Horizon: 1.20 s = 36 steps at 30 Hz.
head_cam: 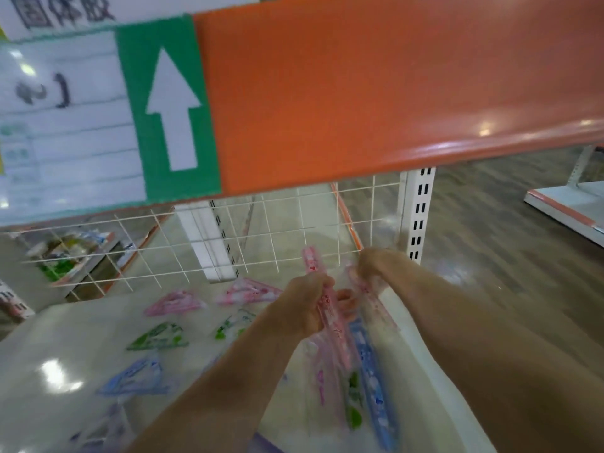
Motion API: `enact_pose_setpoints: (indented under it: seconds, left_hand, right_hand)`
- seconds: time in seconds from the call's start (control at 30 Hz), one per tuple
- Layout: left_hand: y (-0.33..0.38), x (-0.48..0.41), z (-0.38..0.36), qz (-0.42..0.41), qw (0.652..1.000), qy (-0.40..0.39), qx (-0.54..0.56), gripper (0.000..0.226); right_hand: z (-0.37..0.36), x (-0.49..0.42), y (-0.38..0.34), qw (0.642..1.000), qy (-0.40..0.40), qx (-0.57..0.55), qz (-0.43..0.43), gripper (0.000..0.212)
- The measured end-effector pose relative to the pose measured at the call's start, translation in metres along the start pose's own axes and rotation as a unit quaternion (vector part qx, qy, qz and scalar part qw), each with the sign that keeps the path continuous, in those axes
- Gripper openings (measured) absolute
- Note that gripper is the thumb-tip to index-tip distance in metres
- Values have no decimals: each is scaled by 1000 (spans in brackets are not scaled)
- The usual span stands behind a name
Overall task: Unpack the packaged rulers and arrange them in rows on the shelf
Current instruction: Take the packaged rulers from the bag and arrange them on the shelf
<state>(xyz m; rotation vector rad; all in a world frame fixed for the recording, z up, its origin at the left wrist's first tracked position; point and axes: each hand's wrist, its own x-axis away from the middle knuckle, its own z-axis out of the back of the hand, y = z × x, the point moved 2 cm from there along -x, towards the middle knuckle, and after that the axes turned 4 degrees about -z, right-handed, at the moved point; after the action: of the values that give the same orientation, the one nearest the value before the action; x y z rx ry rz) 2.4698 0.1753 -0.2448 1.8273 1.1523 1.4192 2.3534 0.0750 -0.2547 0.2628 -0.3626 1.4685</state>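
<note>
Head view, pink ruler: gripped in the left hand; long axis runs away from the body, far end raised toward the wire grid.
Clear pack: hangs below both hands, its top apparently pinched by the right hand; blur hides the fingers.
Nearer hand: left.
Shelf: set squares lie left of the hands.

An orange upper shelf board is stretching across the top, its glossy front edge catching pale spots of light. A green sign with a white up-arrow is sitting on its left part, beside a blurred white paper notice. Below, a white wire grid is running towards a white slotted upright. Grey-brown wood-pattern flooring is spreading rightward, where another white shelf base with an orange edge is standing.
</note>
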Motion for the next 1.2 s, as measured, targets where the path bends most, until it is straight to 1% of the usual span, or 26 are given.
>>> enact_pose_setpoints:
  seconds: [0.07, 0.13, 0.27, 0.33, 0.47, 0.57, 0.63, 0.73, 0.8, 0.87, 0.97, 1.07, 1.1, 1.13, 1.2]
  left_hand:
    - [0, 0, 1, -4, 1000, 6, 2, 40]
    - [0, 2, 1, -6, 1000, 4, 10, 43]
    - [1, 6, 0, -9, 1000, 4, 15, 43]
    - [2, 8, -1, -10, 1000, 7, 16, 44]
    - [3, 7, -1, -11, 1000, 16, 8, 45]
    - [2, 6, 0, -3, 1000, 21, 9, 44]
    - [1, 5, 1, 0, 1000, 22, 12, 46]
    - [-1, 1, 3, 3, 999, 24, 20, 48]
    - [-1, 0, 4, 5, 1000, 22, 21, 46]
    - [0, -2, 4, 1, 999, 20, 25, 41]
    - [2, -4, 2, 0, 999, 21, 28, 26]
    - [2, -3, 3, 10, 999, 18, 34, 15]
    - [3, -3, 4, 11, 999, 22, 33, 12]
    - [3, -3, 6, 11, 999, 28, 30, 13]
    - [3, -3, 11, 8, 999, 36, 23, 17]
  right_hand:
    - [-1, -1, -1, 999, -12, -52, 13, 35]
    - [-3, -4, -1, 996, 6, -89, 18, 32]
    - [-7, -8, 2, 986, 22, -166, -25, 34]
    - [-7, -9, 4, 980, 31, -195, -31, 32]
    - [-11, -12, 3, 973, 75, -215, -40, 28]
    - [-12, -15, -1, 975, 53, -212, -49, 27]
    - [-11, -17, -1, 970, 48, -236, -44, 27]
    - [-14, -17, -3, 961, 66, -267, -44, 33]
    - [-16, -20, -2, 959, 71, -271, -45, 36]
    - [-12, -21, -1, 957, 65, -281, -39, 28]
    - [3, -19, 0, 959, 51, -277, -20, 8]
    - [11, -8, 3, 962, 31, -271, -12, 4]
    - [14, -1, 6, 962, 15, -272, -6, 3]
    - [16, 6, 10, 961, -4, -275, 4, 9]
    - [23, 26, 16, 943, -46, -327, 46, 22]
